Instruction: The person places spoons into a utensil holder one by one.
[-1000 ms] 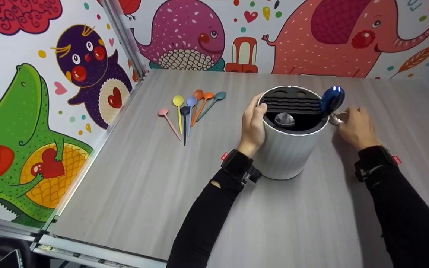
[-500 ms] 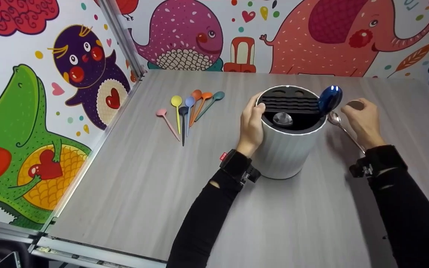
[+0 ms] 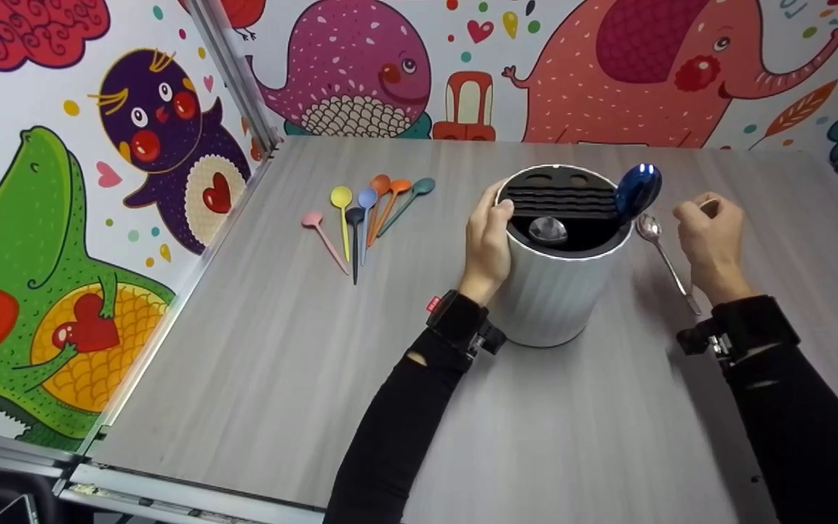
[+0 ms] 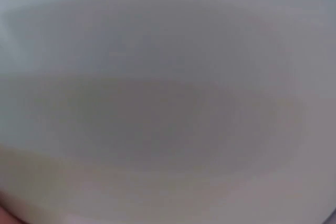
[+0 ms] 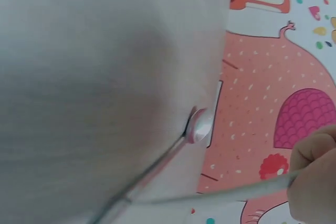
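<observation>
My left hand grips the side of a grey-white cylindrical utensil holder, thumb at its rim. The holder's wall fills the left wrist view. Inside it, a metal spoon shows its bowl, and a shiny blue spoon leans out over the right rim. To the right, my right hand is raised with fingers curled round a spoon. Its pale handle shows in the right wrist view; its bowl is mostly hidden by the fingers. A silver spoon lies on the table between holder and right hand.
On the left of the table, several small colourful spoons lie fanned out, among them a pink spoon, a yellow spoon and a teal spoon. Cartoon-printed walls stand behind and on the left.
My right hand has lifted with a spoon and drawn back slightly to the right, baring the silver spoon on the table. My left hand stays on the holder.
</observation>
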The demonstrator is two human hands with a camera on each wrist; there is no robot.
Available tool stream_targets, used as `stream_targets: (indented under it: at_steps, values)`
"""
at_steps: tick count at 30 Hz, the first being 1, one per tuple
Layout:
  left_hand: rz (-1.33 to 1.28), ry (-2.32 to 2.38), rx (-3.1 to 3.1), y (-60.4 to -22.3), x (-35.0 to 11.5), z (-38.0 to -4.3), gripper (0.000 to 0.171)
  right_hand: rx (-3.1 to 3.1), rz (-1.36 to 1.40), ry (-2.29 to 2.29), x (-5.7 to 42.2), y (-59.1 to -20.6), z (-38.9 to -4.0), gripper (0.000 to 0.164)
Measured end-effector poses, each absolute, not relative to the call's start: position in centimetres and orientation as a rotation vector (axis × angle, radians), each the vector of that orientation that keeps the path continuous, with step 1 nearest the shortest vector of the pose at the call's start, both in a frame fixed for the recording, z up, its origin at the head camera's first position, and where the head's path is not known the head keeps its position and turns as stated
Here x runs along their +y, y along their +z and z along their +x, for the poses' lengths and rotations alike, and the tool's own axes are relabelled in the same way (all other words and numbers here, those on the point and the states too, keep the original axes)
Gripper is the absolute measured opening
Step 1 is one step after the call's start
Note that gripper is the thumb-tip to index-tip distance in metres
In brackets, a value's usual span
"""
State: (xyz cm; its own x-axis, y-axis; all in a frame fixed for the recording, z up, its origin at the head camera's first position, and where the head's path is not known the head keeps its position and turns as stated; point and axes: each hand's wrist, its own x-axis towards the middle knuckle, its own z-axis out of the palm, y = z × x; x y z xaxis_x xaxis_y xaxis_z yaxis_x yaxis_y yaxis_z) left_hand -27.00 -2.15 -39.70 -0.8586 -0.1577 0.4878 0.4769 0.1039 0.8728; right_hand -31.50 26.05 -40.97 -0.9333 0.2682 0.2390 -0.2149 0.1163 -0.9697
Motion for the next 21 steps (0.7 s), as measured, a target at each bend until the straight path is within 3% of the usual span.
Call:
stream_targets:
  at_steps: [7, 14, 21]
  values:
    - [-0.306, -1.812, -1.916, -39.8, -2.2, -27.0, 0.054, -1.829, 0.332, 2.2, 25.7, -40.6, -30.1, 0.021]
    - [-0.31, -1.836, -1.91, -39.9, -2.2, -27.1, 0.053, -1.767, 0.545, 2.315, 25.0, -39.6, -29.2, 0.044]
    - [-0.313, -1.834, -1.915, -39.8, -2.2, -27.0, 0.054, -1.749, 0.619, 2.297, 23.6, -37.4, -27.8, 0.04]
